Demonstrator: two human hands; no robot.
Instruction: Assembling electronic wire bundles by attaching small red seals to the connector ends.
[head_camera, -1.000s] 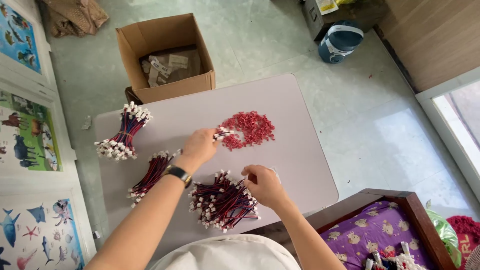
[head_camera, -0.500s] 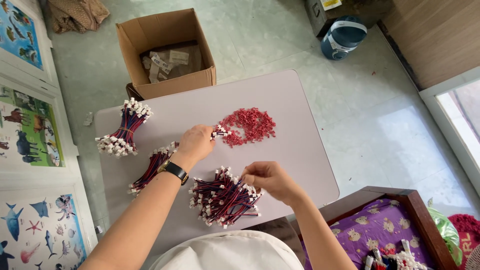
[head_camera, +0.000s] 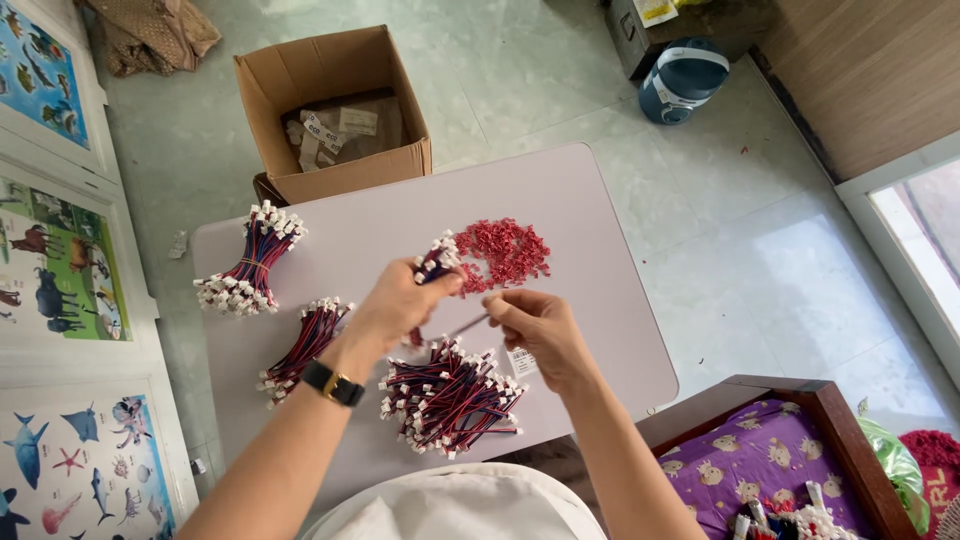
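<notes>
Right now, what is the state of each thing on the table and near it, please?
Left hand: gripping a small wire bunch.
Right hand: pinching one wire.
Loose wire pile: untied.
Two tied bundles: bound, lying flat.
Red connector heap: scattered.
Cardboard box: open.

Left hand (head_camera: 400, 300) curled shut, right hand (head_camera: 535, 325) with fingers pinched, both raised close together.

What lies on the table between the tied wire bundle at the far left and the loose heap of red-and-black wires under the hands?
In the head view, a second, smaller tied wire bundle with white connectors lies between them.
</notes>
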